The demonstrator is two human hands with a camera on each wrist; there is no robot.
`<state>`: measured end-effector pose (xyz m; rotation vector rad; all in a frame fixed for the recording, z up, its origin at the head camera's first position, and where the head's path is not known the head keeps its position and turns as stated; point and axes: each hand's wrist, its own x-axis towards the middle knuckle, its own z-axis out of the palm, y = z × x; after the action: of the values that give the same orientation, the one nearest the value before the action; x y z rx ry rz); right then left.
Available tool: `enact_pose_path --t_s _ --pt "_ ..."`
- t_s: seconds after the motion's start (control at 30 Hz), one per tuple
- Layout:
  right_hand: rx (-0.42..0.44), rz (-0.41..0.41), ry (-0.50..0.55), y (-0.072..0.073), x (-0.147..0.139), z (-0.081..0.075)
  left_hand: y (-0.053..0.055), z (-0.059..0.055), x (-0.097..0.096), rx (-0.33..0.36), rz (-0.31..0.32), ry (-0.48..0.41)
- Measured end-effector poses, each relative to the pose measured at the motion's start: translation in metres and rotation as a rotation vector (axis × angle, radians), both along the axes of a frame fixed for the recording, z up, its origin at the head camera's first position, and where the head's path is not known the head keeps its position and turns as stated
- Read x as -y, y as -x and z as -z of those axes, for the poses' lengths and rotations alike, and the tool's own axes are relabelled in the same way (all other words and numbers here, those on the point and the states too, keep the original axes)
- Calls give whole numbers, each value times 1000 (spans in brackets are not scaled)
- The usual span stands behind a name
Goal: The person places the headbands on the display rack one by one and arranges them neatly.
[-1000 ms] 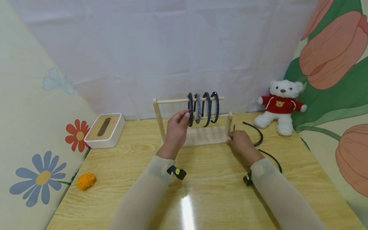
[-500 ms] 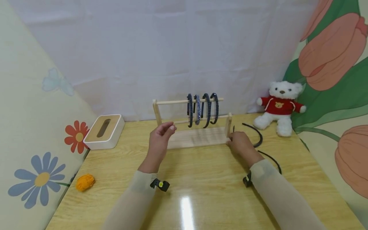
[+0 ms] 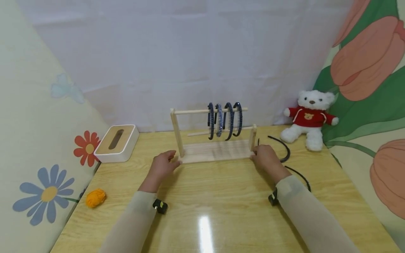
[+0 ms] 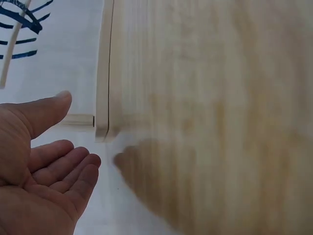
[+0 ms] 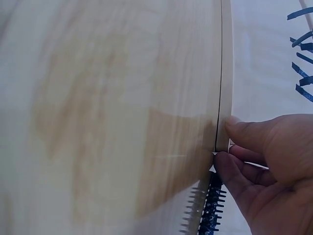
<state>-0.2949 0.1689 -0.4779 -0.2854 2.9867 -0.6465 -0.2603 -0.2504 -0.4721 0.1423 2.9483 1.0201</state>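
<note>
A wooden rack (image 3: 218, 151) stands on the table, with several dark toothed headbands (image 3: 229, 121) hanging from its upper rod (image 3: 191, 112). At the base's left end is my left hand (image 3: 162, 165), thumb and fingers spread apart. The left wrist view shows this hand (image 4: 44, 166) holding nothing, close beside the corner of the base (image 4: 103, 73). My right hand (image 3: 265, 158) pinches the base's right front corner; in the right wrist view, thumb (image 5: 244, 129) and fingers are on either side of that corner. Two more headbands (image 3: 286, 149) lie right of the rack, one partly hidden by my right sleeve.
A white tissue box (image 3: 117, 144) with a wooden top stands at the back left. Orange yarn (image 3: 95, 198) lies near the left edge. A white teddy bear (image 3: 310, 119) in a red top sits at the back right. Behind the table hangs a white cloth (image 3: 190, 63).
My left hand has left the leftmost hanging headband and moved left and down to the rack base's left end. The right hand keeps its grip at the right corner.
</note>
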Motion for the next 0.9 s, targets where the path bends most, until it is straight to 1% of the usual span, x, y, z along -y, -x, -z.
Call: enact_pose_path --t_s 0.1,0.2,0.33,0.43,0.53,0.77,0.83,0.9 --pt "17 2 -3 0 1 1 7 6 2 12 8 -2" --pt "15 0 -5 -1 1 1 13 11 2 13 33 23" --pt "6 2 10 -1 0 1 18 14 1 17 58 35" --pt "9 5 13 0 -1 2 18 17 1 31 59 -1" --pt "14 2 10 1 -2 1 18 18 2 25 66 -15" --pt "15 2 9 0 -3 -2 20 18 0 -33 68 33" --pt "13 -12 11 0 -3 -3 21 19 1 -35 68 45" --pt "2 -46 12 0 -7 -4 20 20 2 -36 64 58"
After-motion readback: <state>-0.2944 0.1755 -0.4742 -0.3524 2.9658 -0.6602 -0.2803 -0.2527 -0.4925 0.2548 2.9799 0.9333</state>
